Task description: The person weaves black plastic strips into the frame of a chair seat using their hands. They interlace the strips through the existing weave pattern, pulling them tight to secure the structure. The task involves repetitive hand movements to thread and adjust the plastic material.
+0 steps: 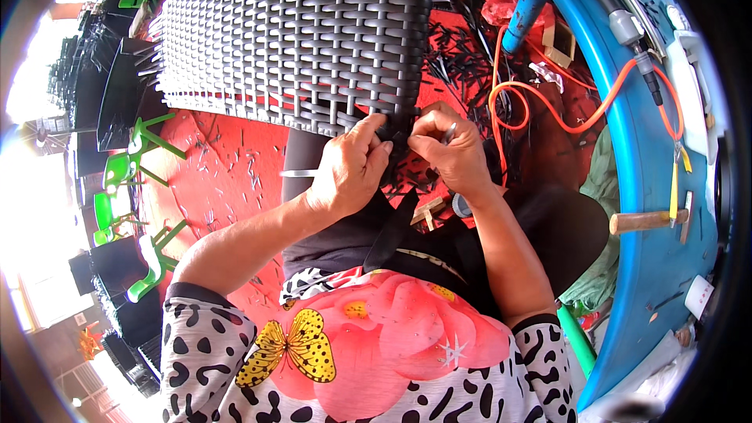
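A dark grey woven wicker panel (290,39) leans across my lap and fills the upper middle. My left hand (352,160) is closed at its lower right corner, index finger and thumb pressed on the weave. Just right of that corner, my right hand (450,149) is closed in a pinch close to the dark edge. A small silvery piece (449,134) shows among its fingers; whether it is a tool or a ring I cannot tell. What the right fingertips pinch is too small to make out.
A blue table (634,266) on the right carries a hammer (650,222) and a grey air tool (627,27) beside an orange hose (576,127). Black strip scraps (454,55) litter the red floor (235,164). Green stools (153,262) and dark stacked panels stand at left.
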